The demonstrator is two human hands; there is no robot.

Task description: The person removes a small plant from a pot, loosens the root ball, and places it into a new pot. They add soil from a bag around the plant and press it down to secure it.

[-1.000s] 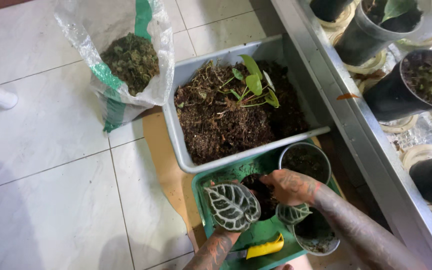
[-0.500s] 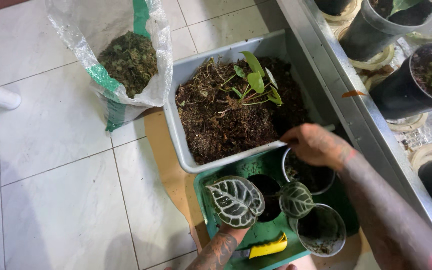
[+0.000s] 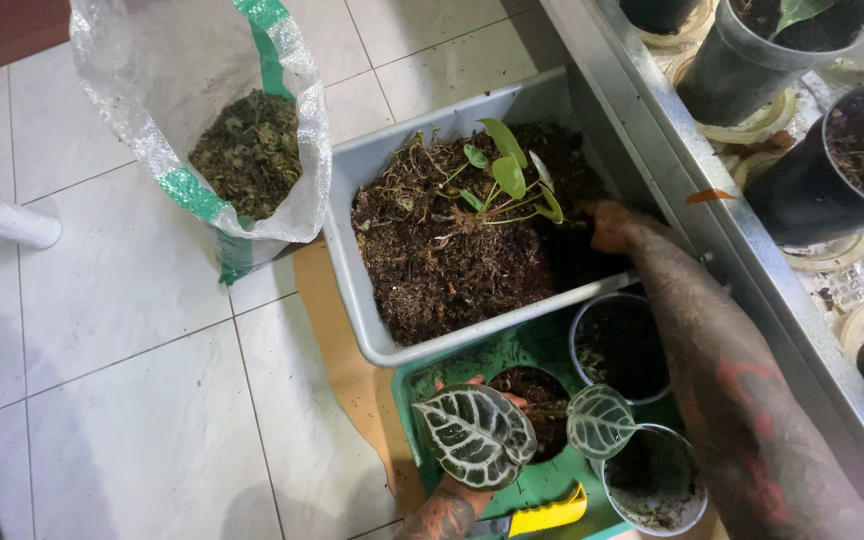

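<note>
My left hand (image 3: 457, 490) holds a small dark pot (image 3: 542, 400) with a veined dark-green leaf plant (image 3: 474, 436) over a green tray (image 3: 452, 372); most of that hand is hidden under the big leaf. A second smaller veined leaf (image 3: 600, 421) sticks out to the right. My right hand (image 3: 614, 226) reaches into the grey tub (image 3: 347, 270) of dark potting mix (image 3: 452, 260), fingers down in the soil at its right end. Small green seedlings (image 3: 507, 180) lie on the mix.
Two clear pots (image 3: 620, 345) (image 3: 652, 480) with soil stand on the green tray, beside a yellow-handled tool (image 3: 547, 517). A woven sack (image 3: 252, 150) of dry mix stands at the left on white tiles. A metal shelf edge (image 3: 692, 170) with black potted plants (image 3: 832, 170) runs along the right.
My right hand has left the pots on the green tray and moved up into the right end of the grey tub's soil. The left hand still holds the leafy pot.
</note>
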